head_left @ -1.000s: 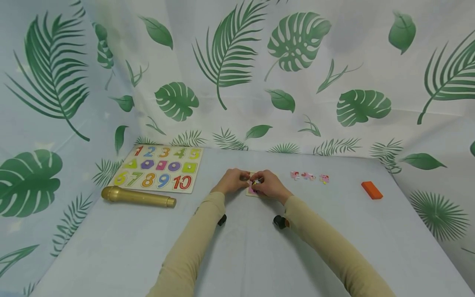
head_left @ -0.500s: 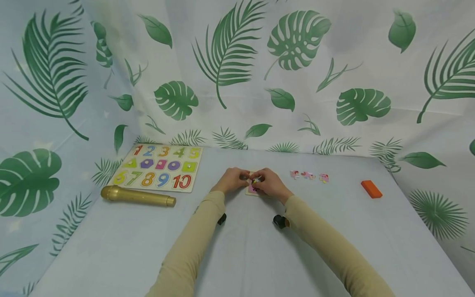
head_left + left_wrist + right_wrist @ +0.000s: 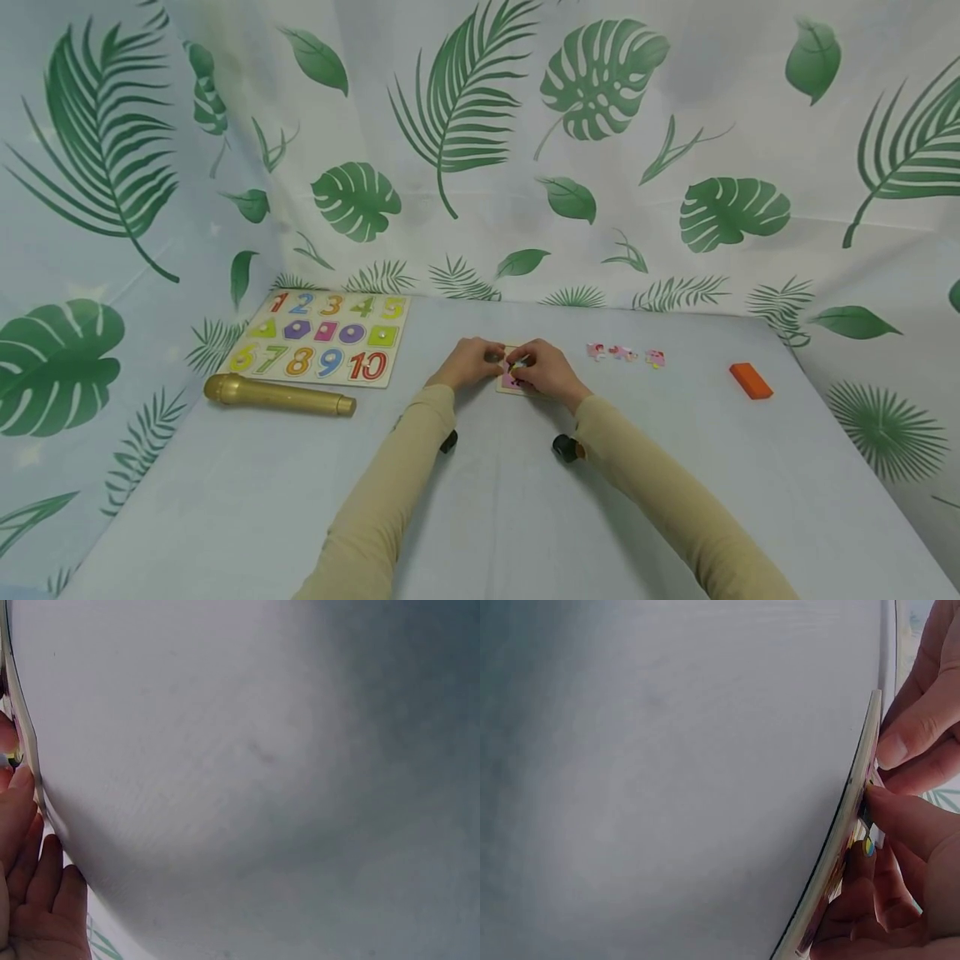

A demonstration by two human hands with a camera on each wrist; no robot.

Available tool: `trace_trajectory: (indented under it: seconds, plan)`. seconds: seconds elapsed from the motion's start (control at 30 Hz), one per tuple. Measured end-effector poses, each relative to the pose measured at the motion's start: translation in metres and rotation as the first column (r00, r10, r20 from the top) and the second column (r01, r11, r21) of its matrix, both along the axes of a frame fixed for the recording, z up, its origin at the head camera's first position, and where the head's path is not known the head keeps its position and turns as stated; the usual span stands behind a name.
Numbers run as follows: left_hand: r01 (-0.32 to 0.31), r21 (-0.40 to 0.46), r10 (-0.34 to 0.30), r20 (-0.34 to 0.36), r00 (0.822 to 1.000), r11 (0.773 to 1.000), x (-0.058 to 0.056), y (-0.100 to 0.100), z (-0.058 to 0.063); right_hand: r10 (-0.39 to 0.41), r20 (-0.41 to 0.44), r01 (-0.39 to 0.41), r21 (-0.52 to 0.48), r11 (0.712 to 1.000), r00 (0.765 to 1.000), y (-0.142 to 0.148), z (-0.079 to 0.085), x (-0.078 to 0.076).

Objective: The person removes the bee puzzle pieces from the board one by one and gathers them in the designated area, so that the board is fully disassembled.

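Note:
Mid-table in the head view lies a small pink-printed jigsaw puzzle board (image 3: 510,388). At its left side, my left hand (image 3: 469,363) holds the edge, thumb lapping over the board in the left wrist view. My right hand (image 3: 549,373) reaches in from the other side and pinches a small dark-and-yellow jigsaw piece (image 3: 868,846) between thumb and fingers, right against the board's face. Most of this piece is hidden by the fingers. Several loose pink jigsaw pieces (image 3: 622,354) lie in a row to the right of the hands.
A wooden number-and-shape board (image 3: 341,375) lies at the back left, with a gold toy microphone (image 3: 285,398) along its front edge. Far right is an orange block (image 3: 751,381). Leaf-printed cloth (image 3: 480,183) walls in the table's back and sides.
Both hands stay at the puzzle board. The right fingers shift slightly with the pinched jigsaw piece, uncovering a little more of the board's pink print. The loose pieces have not moved.

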State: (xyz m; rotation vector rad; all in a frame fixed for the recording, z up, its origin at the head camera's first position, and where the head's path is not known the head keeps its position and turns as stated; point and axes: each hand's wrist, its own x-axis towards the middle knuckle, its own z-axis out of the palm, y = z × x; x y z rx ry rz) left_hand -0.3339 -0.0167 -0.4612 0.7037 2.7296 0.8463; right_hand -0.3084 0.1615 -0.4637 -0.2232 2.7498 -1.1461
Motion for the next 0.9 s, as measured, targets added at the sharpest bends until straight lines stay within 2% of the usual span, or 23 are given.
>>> trace_trajectory:
  seconds: [0.27, 0.6, 0.9]
  plan:
    - [-0.008, 0.020, 0.008, -0.010, 1.000, 1.000, 0.0005, 0.0011, -0.0016, 0.003, -0.011, -0.002, 0.017, 1.000, 1.000, -0.0003, -0.0001, 0.0002]
    - [-0.006, 0.017, 0.007, -0.036, 0.999, 1.000, 0.0022, 0.0012, -0.0003, 0.073, -0.046, -0.072, 0.039, 0.997, 0.996, 0.0035, 0.0040, 0.0018]
    - [-0.001, -0.006, 0.000, -0.030, 1.000, 1.000, 0.0032, 0.0009, 0.0014, 0.094, -0.049, -0.089, 0.092, 0.992, 0.994, 0.0036, 0.0047, -0.0014]
